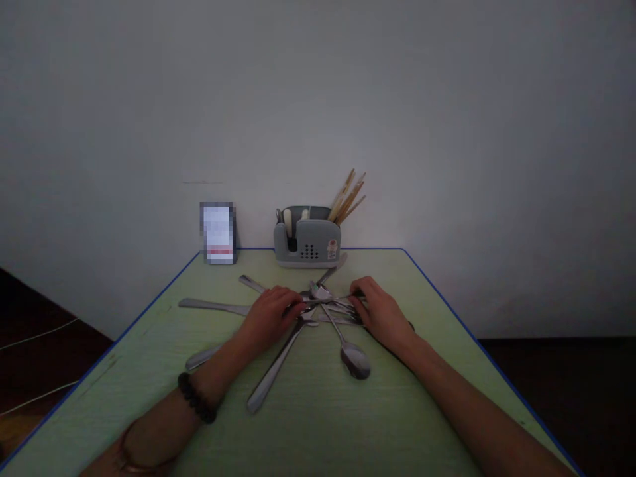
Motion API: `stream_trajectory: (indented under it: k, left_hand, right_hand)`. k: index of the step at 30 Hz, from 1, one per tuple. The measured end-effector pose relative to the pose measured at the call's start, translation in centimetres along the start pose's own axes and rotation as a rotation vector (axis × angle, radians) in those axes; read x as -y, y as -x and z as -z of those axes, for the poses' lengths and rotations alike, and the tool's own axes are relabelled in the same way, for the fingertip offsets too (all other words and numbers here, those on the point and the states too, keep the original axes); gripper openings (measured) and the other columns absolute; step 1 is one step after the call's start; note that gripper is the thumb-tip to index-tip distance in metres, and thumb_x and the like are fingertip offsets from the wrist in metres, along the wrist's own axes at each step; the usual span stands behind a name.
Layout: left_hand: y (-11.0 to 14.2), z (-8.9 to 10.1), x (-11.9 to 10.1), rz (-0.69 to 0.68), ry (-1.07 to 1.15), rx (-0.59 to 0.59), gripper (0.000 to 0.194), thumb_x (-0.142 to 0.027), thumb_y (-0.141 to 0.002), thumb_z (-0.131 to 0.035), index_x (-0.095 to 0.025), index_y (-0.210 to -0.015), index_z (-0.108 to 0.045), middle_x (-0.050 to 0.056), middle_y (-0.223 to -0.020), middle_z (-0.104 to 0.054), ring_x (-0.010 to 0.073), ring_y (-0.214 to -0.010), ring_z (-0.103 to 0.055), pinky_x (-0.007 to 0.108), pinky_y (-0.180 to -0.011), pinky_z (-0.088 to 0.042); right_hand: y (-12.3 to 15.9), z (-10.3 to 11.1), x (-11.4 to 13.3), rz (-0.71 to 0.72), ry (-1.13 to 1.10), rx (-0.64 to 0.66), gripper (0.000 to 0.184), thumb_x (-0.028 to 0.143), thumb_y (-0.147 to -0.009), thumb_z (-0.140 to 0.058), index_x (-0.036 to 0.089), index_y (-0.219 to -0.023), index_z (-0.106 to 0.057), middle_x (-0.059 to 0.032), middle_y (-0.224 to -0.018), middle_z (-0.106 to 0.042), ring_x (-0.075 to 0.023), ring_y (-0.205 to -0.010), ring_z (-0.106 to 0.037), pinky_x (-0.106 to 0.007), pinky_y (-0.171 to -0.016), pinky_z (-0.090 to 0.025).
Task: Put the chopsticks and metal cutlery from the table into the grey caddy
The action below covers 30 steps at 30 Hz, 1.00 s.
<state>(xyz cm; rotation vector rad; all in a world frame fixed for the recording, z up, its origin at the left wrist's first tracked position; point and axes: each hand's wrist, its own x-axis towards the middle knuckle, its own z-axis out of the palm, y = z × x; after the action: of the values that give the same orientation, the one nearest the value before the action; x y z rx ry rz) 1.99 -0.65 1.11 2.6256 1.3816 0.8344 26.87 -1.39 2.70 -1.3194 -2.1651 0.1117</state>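
Filling the near scene: one pale green table (387,424), blue-edged, with a loose star of cutlery at its middle. Step in hand, as I read it: one piece being handled two-handed above the heap. A next move would seem to call for both grips shifting together, lest pieces beneath be dragged along. At the far edge, one grey holder (318,240); left of it, one lit-screen device (218,228), upright. Hands, two: left hand (273,318) has thumb and fingers drawn close on the left end of a slim metal piece (320,301); right hand (380,315), fingers curled in, pinches its right end. That piece spans the gap over mid-table. Around it, four handles fan left and near, a fifth points far toward the holder. One spoon (355,361), bowl to the near right. Fork tines (342,308) beside the right hand; number of forks unclear, full count hidden by overlap. Thin sticks (342,199), at least four, lean right from the holder. One small sticker (332,248) on its front.
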Motion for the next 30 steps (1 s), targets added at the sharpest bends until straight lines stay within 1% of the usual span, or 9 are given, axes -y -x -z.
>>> stream_trajectory:
  k: [4,7,13,15,19,22,25,27,30]
  left_hand:
    - [0.2,0.1,-0.2,0.047,0.044,0.023,0.018,-0.029,-0.090,-0.050,-0.019,-0.095,-0.064,0.005,-0.084,-0.068,0.0176,-0.075,-0.062,0.028,-0.070,-0.047]
    - [0.2,0.2,-0.5,0.043,0.089,0.043,0.018,-0.029,-0.090,-0.049,-0.019,-0.094,-0.064,0.003,-0.083,-0.070,0.0163,-0.072,-0.063,0.026,-0.067,-0.047]
    - [0.2,0.3,-1.0,-0.024,0.115,0.020,0.019,-0.029,-0.090,-0.049,-0.020,-0.093,-0.065,0.004,-0.084,-0.071,0.0165,-0.075,-0.065,0.027,-0.071,-0.049]
    - [0.3,0.2,-0.9,-0.034,0.128,-0.001,0.019,-0.029,-0.090,-0.049,-0.020,-0.093,-0.066,0.004,-0.086,-0.071,0.0163,-0.076,-0.065,0.027,-0.073,-0.049]
    - [0.3,0.0,-0.8,-0.019,0.171,-0.023,0.019,-0.030,-0.089,-0.050,-0.020,-0.092,-0.065,0.004,-0.085,-0.071,0.0160,-0.076,-0.064,0.026,-0.073,-0.050]
    - [0.2,0.0,-0.9,0.060,0.238,-0.059,0.020,-0.031,-0.089,-0.049,-0.019,-0.096,-0.063,0.003,-0.081,-0.070,0.0143,-0.069,-0.062,0.024,-0.065,-0.049]
    - [0.1,0.2,-0.8,0.151,0.280,-0.095,0.022,-0.033,-0.089,-0.046,-0.018,-0.093,-0.061,-0.001,-0.068,-0.065,0.0115,-0.056,-0.056,0.021,-0.055,-0.044]
    - [0.0,0.3,-0.7,0.170,0.278,-0.105,0.023,-0.033,-0.090,-0.044,-0.018,-0.085,-0.061,-0.003,-0.063,-0.062,0.0107,-0.054,-0.053,0.021,-0.054,-0.043]
    - [0.1,0.2,-0.6,0.142,0.252,-0.103,0.025,-0.033,-0.090,-0.044,-0.018,-0.082,-0.061,-0.001,-0.065,-0.063,0.0112,-0.057,-0.054,0.021,-0.057,-0.043]
  right_hand:
    - [0.1,-0.1,0.0,0.021,-0.031,-0.028,0.017,0.016,-0.088,-0.045,0.018,-0.101,-0.055,-0.0071,-0.098,-0.058,-0.0173,-0.084,-0.059,-0.031,-0.074,-0.049]
    - [0.1,0.0,0.1,0.073,0.022,-0.059,0.018,0.017,-0.088,-0.047,0.019,-0.097,-0.062,-0.0083,-0.098,-0.058,-0.0176,-0.084,-0.057,-0.031,-0.074,-0.048]
    - [0.0,0.4,0.9,0.187,0.207,-0.058,0.012,0.032,-0.084,-0.062,0.025,-0.084,-0.071,-0.0044,-0.086,-0.067,-0.0218,-0.089,-0.054,-0.042,-0.088,-0.034]
    - [0.0,0.5,1.1,0.216,0.219,-0.017,0.015,0.035,-0.085,-0.060,0.025,-0.082,-0.071,-0.0034,-0.080,-0.069,-0.0205,-0.087,-0.055,-0.040,-0.088,-0.032]
    - [0.0,0.7,1.1,0.262,0.196,0.058,0.021,0.033,-0.090,-0.054,0.022,-0.088,-0.071,-0.0042,-0.077,-0.069,-0.0161,-0.075,-0.058,-0.032,-0.078,-0.036]
    - [0.1,0.7,1.1,0.245,0.132,0.075,0.022,0.033,-0.091,-0.051,0.020,-0.091,-0.070,-0.0045,-0.079,-0.071,-0.0147,-0.072,-0.061,-0.030,-0.075,-0.037]
    - [0.2,0.7,1.3,0.205,0.038,0.084,0.024,0.032,-0.092,-0.048,0.020,-0.098,-0.068,-0.0048,-0.084,-0.073,-0.0144,-0.072,-0.063,-0.030,-0.074,-0.037]
    - [0.3,0.7,1.5,0.161,-0.022,0.077,0.026,0.033,-0.093,-0.045,0.021,-0.101,-0.067,-0.0046,-0.087,-0.073,-0.0145,-0.071,-0.063,-0.030,-0.074,-0.039]
    - [0.2,0.8,1.7,0.027,-0.104,0.011,0.028,0.037,-0.092,-0.045,0.021,-0.100,-0.067,-0.0026,-0.075,-0.071,-0.0154,-0.065,-0.061,-0.028,-0.068,-0.042]
